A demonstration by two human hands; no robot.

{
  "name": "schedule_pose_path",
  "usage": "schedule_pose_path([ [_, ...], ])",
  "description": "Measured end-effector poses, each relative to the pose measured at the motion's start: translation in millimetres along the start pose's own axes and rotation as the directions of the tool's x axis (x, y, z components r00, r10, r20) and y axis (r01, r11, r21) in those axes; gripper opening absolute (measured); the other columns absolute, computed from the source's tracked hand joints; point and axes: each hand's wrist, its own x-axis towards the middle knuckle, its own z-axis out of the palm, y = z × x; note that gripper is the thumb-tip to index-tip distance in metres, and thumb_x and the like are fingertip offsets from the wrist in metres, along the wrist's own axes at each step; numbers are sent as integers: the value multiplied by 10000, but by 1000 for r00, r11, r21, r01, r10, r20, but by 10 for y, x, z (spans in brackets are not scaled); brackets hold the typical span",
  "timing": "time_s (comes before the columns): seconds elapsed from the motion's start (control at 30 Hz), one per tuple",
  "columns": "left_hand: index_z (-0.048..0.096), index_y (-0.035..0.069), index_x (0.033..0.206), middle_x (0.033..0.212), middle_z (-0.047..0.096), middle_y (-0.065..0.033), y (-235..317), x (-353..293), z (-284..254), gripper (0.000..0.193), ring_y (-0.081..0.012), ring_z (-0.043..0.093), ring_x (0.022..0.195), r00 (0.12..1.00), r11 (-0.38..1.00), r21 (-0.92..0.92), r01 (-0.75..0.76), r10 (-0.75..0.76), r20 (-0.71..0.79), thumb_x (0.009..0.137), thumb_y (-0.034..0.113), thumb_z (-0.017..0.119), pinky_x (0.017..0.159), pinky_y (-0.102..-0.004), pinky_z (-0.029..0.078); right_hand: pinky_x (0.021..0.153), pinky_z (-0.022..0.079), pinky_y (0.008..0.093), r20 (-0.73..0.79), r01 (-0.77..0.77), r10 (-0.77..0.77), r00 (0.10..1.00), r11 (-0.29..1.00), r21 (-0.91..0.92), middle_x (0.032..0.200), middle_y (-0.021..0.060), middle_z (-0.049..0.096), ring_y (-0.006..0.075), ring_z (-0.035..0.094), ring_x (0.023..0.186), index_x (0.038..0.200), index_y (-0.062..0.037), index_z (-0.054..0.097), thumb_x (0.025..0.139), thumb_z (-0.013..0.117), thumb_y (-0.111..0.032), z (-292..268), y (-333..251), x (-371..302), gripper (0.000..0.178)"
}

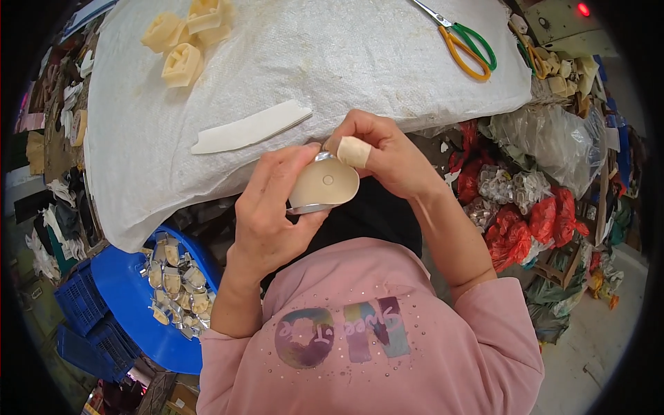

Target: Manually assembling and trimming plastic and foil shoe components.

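My left hand [266, 207] is closed around a cream shoe heel [325, 183] with a shiny silver edge, its cupped top face turned up and marked with a small circle. Against the heel's far edge, the fingers of my right hand [377, 149] are pinched together; what lies between them is hidden. Beige tape [354, 151] wraps the right thumb. Just beyond the left hand, a few long white strips [252, 126] lie stacked on the table covered in white woven sheeting [311, 55].
Scissors [470, 52] with orange and green handles lie at the far right. Cream rolled pieces [183, 66] sit at the far left. A blue stool-like seat [124, 297] at lower left bears several silver-edged heels [181, 287]. Red plastic bags [512, 235] hang or lie at right.
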Motion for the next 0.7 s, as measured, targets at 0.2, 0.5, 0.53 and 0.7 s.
schedule_pose_path([
  [0.2, 576, 4, 1126, 1020, 618, -152, 18, -2, 31, 593, -293, 621, 908, 1000, 1000, -7, -22, 21, -6, 563, -2, 761, 779, -340, 502, 561, 455, 292, 155, 414, -401, 903, 714, -565, 684, 79, 579, 187, 569, 601, 857, -29, 571, 851, 601, -220, 17, 24, -31, 193],
  [0.5, 569, 10, 1060, 897, 576, -123, -22, 21, 188, 571, -266, 555, 724, 987, 996, 78, -37, 49, -156, 529, 14, 777, 640, -333, 479, 594, 460, 260, -31, 116, -115, 993, 992, 49, 777, 54, 604, 86, 562, 662, 1045, -39, 606, 941, 509, -238, 52, 181, -104, 244],
  [0.53, 565, 8, 1071, 850, 545, -109, -17, 33, 196, 588, -271, 529, 706, 977, 995, 80, -63, 78, -200, 524, 14, 780, 614, -341, 470, 594, 460, 260, -32, 116, -114, 993, 992, 48, 777, 54, 604, 86, 562, 662, 1045, -39, 606, 941, 509, -238, 68, 212, -118, 244],
  [0.7, 578, 6, 1135, 807, 539, -90, 24, -23, 309, 644, -233, 515, 706, 971, 987, 154, -37, 72, -229, 523, 12, 779, 622, -314, 460, 674, 475, 264, -201, 390, -491, 847, 833, -391, 887, 84, 632, 136, 598, 788, 1081, -22, 596, 962, 465, -216, 270, 292, -102, 262],
])
